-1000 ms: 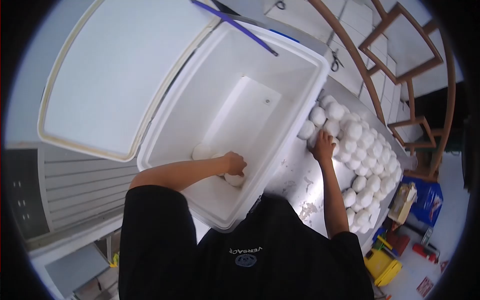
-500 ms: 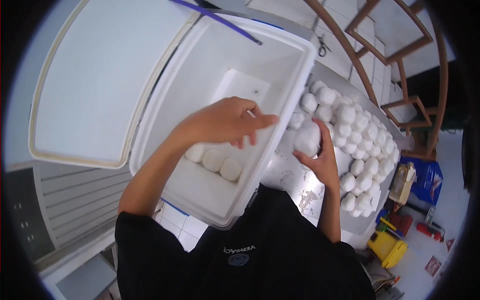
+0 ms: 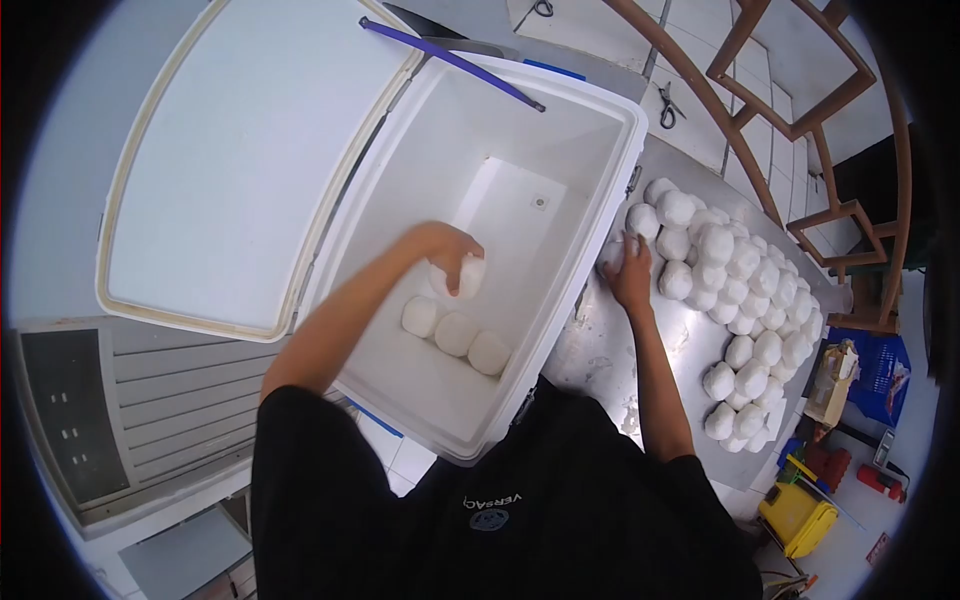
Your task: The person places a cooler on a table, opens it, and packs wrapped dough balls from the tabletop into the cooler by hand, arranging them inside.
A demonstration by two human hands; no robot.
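My left hand [image 3: 455, 255] is inside the white cooler box [image 3: 625, 150], closed around a white ball [image 3: 468, 277] with a slightly faceted, wrapped-looking surface. Below it, a short row of similar balls [image 3: 455, 333] lies on the cooler floor. On the metal table to the right, my right hand [image 3: 630, 270] has its fingers curled over another white ball [image 3: 608, 254] beside the cooler wall. The hand partly hides that ball. Just beyond the fingertips sits one more ball [image 3: 642, 222], at the edge of a large pile [image 3: 740, 290]. What the balls are made of is unclear.
The cooler's lid [image 3: 245, 170] is swung open to the left, and a purple strap [image 3: 450, 57] crosses the far corner. Scissors [image 3: 669, 106] lie beyond the metal table [image 3: 600, 345]. A brown metal frame [image 3: 740, 110] stands at upper right, with a yellow bin [image 3: 800, 520] at lower right.
My left hand, empty before, has lowered into the cooler and now holds a ball. The right hand no longer has its earlier ball and has moved to another beside the cooler.
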